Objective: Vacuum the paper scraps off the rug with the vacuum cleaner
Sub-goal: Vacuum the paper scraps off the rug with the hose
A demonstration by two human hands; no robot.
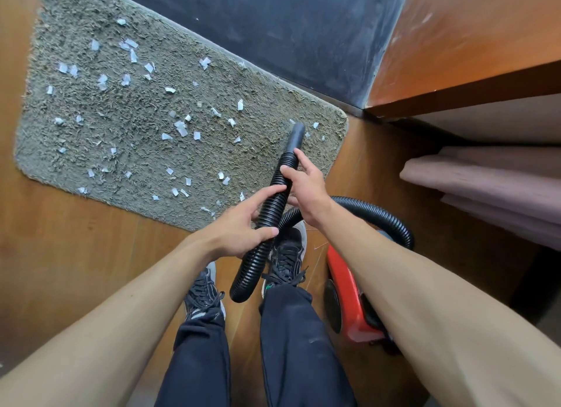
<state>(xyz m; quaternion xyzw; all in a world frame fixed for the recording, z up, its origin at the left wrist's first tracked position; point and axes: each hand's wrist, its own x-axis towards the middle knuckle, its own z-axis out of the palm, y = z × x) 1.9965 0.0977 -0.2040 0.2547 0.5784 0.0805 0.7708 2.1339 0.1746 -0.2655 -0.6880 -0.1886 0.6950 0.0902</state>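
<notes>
Hose point(274, 204) looked like ribbed plastic: light, bendy, prob. floppy if held far back, so the best grip was near the stiff nozzle point(296, 138). L hand point(243, 224) clasped it lower and R hand point(306, 188) wrapped it higher, at frame centre. Long axis ran from lower centre up and slightly right, w/ the nozzle pointing at the right end of the rug point(91, 151), among scraps point(182, 129).

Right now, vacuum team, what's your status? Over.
Left hand and right hand grip the hose. Nozzle at right end of rug; paper scraps all over it. Its loop hangs by the shoes.
</notes>
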